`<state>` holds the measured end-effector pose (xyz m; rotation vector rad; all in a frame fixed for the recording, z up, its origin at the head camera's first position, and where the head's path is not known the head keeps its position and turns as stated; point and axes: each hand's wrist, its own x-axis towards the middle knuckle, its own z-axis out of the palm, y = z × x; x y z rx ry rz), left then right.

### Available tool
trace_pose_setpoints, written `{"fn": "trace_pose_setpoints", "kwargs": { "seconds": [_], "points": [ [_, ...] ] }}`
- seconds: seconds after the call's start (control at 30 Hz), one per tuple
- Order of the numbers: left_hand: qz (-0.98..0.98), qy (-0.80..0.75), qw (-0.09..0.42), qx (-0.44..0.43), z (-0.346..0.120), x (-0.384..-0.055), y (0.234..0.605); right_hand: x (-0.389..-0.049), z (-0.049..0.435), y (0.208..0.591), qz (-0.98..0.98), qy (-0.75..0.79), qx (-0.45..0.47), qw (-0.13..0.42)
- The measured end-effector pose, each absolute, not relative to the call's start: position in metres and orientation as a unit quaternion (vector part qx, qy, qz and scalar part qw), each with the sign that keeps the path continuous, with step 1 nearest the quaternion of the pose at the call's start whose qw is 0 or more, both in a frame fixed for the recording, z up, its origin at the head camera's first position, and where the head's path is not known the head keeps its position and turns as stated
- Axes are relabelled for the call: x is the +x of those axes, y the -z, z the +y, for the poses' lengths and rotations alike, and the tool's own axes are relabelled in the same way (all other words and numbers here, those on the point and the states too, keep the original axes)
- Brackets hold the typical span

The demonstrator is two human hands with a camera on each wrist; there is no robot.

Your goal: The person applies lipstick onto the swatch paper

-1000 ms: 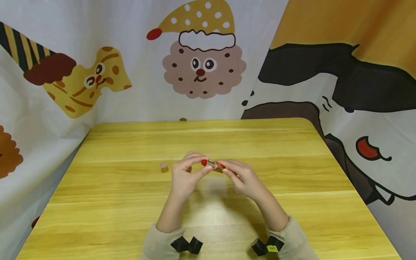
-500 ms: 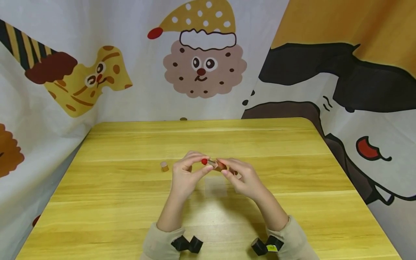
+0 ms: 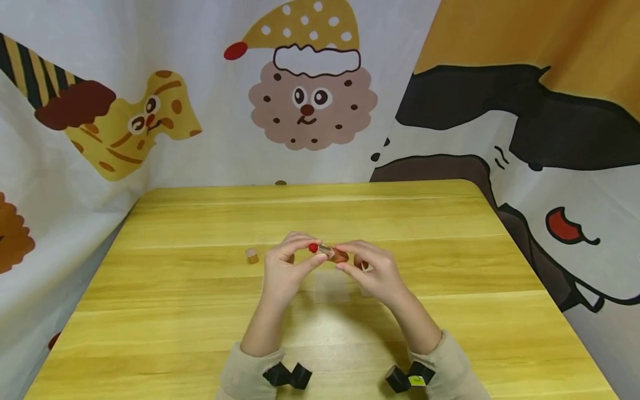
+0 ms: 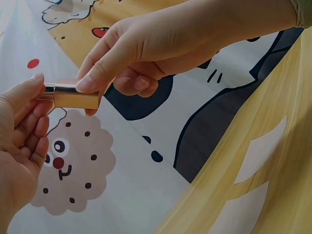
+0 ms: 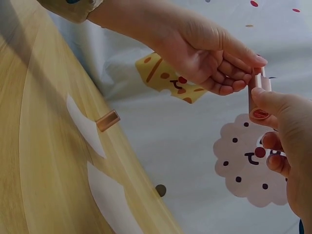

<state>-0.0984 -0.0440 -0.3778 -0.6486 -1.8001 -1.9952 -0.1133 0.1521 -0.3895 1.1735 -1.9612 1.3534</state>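
Observation:
A lipstick (image 3: 325, 251) with a red left end and a pinkish-gold tube is held above the middle of the table. In the head view my left hand (image 3: 286, 270) pinches it near the red end between thumb and fingers. The thumb and index finger of my right hand (image 3: 376, 269) hold the other end of the tube. The left wrist view shows the shiny gold tube (image 4: 75, 97) between both hands. A round red mark shows on the tube's end in the right wrist view. A small gold cap (image 3: 251, 256) lies on the table beyond my left hand.
One pale square (image 3: 331, 288) lies flat on the wooden table (image 3: 175, 311) below my hands, and another (image 3: 367, 289) is partly behind my right hand. A printed cloth (image 3: 210, 139) hangs behind the table and down both sides.
The right thumb and fingers have shifted on the tube, and more of its pinkish-gold end shows between them. My left hand keeps its hold with almost no movement.

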Motion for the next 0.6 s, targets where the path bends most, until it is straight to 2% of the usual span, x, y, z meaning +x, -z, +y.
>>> {"fn": "trace_pose_setpoints", "kwargs": {
  "seconds": [0.37, 0.6],
  "points": [
    [-0.647, 0.711, 0.162, -0.222, -0.048, -0.094, 0.373, -0.111, 0.151, 0.386, -0.712, -0.497, 0.428, 0.25],
    [-0.678, 0.688, 0.153, -0.208, -0.064, -0.092, 0.383, -0.111, 0.151, 0.386, -0.706, -0.503, 0.429, 0.253]
  ]
}}
